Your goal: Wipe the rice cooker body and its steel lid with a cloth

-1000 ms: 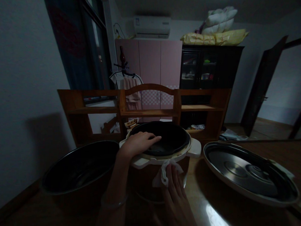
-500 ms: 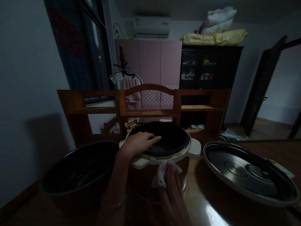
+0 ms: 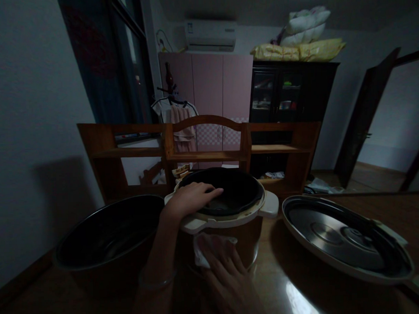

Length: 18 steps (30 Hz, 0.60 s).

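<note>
An electric pressure cooker (image 3: 245, 238) with a pale rim and side handles stands without its lid in the middle, its inside dark. My left hand (image 3: 192, 199) is hooked over the near left part of the rim, thumb pointing across the opening and the other fingertips hidden inside. Against the cooker's front wall, below the rim, my right hand (image 3: 227, 275) presses a thin white tissue (image 3: 201, 251) with its fingers laid over it. A dark inner pot (image 3: 72, 255) is at the left. To the right lies the round lid (image 3: 327, 233), its metal inner side facing up.
The wooden table (image 3: 274, 283) carries all of these. Behind the cooker rises a wooden shelf rack (image 3: 209, 156) with small items in it. Farther back are a pink wardrobe (image 3: 209, 88), a dark cabinet (image 3: 306, 85) and an open door (image 3: 369, 110) at the right.
My right hand has slid left and down across the cooker's front with the tissue, which is now spread flatter. The left hand keeps its place on the rim.
</note>
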Available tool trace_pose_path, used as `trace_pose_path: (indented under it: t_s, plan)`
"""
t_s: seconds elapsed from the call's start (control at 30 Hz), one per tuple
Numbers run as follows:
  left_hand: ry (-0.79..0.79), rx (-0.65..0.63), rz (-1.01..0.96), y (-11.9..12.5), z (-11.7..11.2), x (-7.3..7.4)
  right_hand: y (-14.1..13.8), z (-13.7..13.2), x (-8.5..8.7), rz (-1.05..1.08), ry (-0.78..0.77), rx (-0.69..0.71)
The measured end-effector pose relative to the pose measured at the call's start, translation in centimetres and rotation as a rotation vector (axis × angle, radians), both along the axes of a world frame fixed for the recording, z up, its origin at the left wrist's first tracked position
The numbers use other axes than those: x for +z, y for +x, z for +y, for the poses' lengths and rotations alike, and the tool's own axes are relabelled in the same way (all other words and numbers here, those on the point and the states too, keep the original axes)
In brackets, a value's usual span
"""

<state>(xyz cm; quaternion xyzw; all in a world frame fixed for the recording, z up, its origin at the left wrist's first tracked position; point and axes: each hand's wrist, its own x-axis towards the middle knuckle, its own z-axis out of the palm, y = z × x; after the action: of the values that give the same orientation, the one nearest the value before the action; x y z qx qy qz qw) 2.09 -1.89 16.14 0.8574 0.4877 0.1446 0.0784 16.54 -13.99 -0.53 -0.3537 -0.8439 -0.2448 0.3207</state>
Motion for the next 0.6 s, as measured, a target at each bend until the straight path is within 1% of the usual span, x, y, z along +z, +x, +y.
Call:
trace_pose_path:
  t_s: [0.07,0.17,0.3,0.6]
  plan:
    - [0.001,0.001,0.0,0.0,0.0,0.0,-0.4,0.3,-0.6,-0.02,0.006,0.045]
    - [0.011,-0.005,-0.005,0.0,0.0,-0.1,-0.8,0.7,-2.1,-0.008,0.056,0.114]
    - [0.011,-0.008,-0.007,0.0,0.1,-0.2,-0.4,1.1,-4.0,0.002,0.109,0.159]
    - [-0.006,0.005,0.0,-0.1,-0.1,0.0,1.4,0.5,-6.0,0.018,0.167,0.179]
